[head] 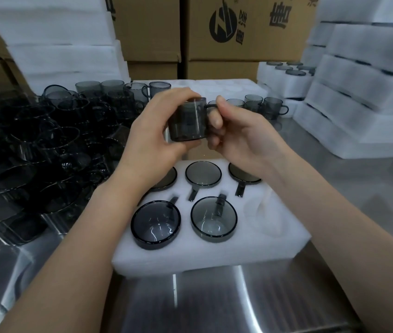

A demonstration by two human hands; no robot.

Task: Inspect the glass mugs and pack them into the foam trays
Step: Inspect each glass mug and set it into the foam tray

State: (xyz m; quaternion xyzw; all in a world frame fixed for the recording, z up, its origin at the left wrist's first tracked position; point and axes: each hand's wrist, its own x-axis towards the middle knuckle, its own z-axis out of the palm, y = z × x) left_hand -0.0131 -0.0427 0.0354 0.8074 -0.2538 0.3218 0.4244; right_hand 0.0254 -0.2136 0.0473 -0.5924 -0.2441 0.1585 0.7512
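While both hands hold a smoky mug (187,121) above the foam tray (214,251), left hand (157,131) wraps its body, right hand (236,131) pinches the handle, five mugs seated in tray, loose mugs (46,145) heaped left.

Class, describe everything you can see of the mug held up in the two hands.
The held mug is smoky grey, see-through glass, a short straight-walled cylinder with a dark handle pointing right. It is roughly upright, in the air over the foam tray's far side. The left hand grips its body; the right hand pinches the handle.
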